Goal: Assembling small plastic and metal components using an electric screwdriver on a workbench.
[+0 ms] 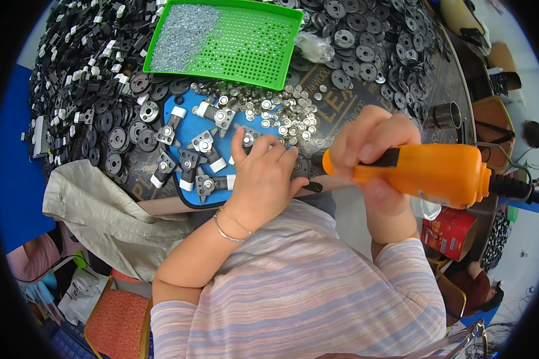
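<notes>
My right hand [374,149] is wrapped round an orange electric screwdriver [428,173], held level with its dark front end to the left. My left hand [263,176] is palm down over the right part of a blue mat [227,146], fingers apart and thumb stretched to the right. Its fingers reach over a metal-and-black bracket [250,135], partly hidden by them. Several similar brackets with white ends, such as one bracket [203,142], lie on the mat to the left. A dark disc [300,166] shows between my left thumb and fingers; I cannot tell whether they touch it.
A green perforated tray [251,51] with many small screws stands at the back. Silver round caps [293,113] lie before it. Black wheels [365,54] are heaped right, black-and-white parts [90,54] left. A metal cup [446,115] stands right. Beige cloth [108,209] hangs over the front edge.
</notes>
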Tool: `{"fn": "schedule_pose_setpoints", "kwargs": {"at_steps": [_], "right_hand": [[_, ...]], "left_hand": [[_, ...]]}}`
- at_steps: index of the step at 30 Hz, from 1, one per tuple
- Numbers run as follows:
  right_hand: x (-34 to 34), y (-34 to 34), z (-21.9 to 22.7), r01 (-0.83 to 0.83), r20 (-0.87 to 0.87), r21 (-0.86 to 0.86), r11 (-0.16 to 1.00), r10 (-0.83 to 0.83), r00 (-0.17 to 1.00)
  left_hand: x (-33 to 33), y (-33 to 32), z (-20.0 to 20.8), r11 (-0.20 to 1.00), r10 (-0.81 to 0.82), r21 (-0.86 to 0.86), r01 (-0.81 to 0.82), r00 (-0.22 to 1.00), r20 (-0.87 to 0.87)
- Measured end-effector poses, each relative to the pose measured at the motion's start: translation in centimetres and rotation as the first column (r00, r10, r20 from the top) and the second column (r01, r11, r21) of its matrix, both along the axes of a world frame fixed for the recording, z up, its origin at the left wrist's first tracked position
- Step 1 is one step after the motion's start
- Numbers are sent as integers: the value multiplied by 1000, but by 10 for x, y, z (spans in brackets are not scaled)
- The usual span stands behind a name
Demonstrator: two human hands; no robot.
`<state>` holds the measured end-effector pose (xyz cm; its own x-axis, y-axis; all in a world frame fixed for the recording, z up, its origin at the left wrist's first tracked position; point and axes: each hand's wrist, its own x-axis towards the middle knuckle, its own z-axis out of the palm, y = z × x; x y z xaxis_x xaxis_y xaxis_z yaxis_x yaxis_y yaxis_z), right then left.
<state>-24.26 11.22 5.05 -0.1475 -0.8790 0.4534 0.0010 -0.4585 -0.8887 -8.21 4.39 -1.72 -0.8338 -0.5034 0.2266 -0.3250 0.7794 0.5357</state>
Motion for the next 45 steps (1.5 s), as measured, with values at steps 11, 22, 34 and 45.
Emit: {"fn": "schedule_pose_setpoints", "kwargs": {"at_steps": [11, 22, 34, 45], "right_hand": [[-1, -17, 8, -29, 49, 118, 993, 24, 999], [-25, -112, 1, 183, 200, -390, 902, -111, 973], [-22, -148, -20, 175, -16, -376, 910, -195, 981], [-26, -147, -22, 208, 60, -298, 932, -199, 978]], "left_hand": [[0, -3, 1, 1000, -13, 7, 13, 999, 42], [-1, 0, -6, 992, 91, -80, -94, 995, -45], [-2, -4, -4, 995, 83, -47, -84, 997, -3], [-2, -3, -4, 996, 84, -26, -85, 996, -20]]}}
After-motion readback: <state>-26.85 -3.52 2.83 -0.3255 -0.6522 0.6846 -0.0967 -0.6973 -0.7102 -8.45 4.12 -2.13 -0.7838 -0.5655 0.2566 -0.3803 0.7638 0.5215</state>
